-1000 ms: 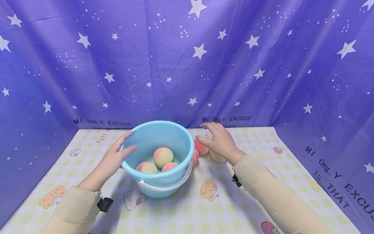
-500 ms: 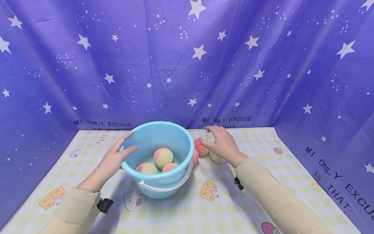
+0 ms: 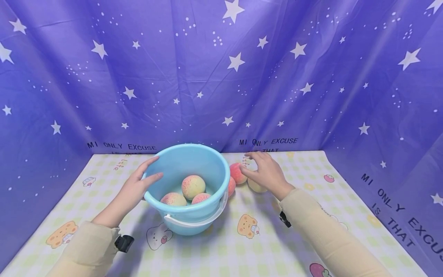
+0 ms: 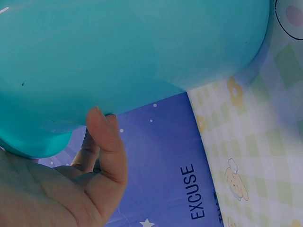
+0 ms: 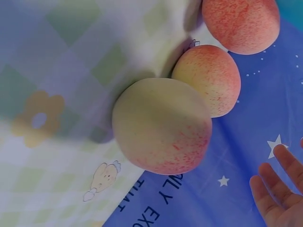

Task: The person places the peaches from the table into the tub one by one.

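Left hand (image 3: 130,188) grips the blue bucket (image 3: 180,165) by its rim: apparently light, stiff plastic. Right hand (image 3: 270,176), fingers parted and holding nothing, hovers near loose peaches (image 5: 162,125), probably light, best cupped around the middle.

We have a purple-blue star-printed fabric curtain (image 3: 194,57) behind the back, left and right edges of the green-and-white checked tablecloth (image 3: 207,257).
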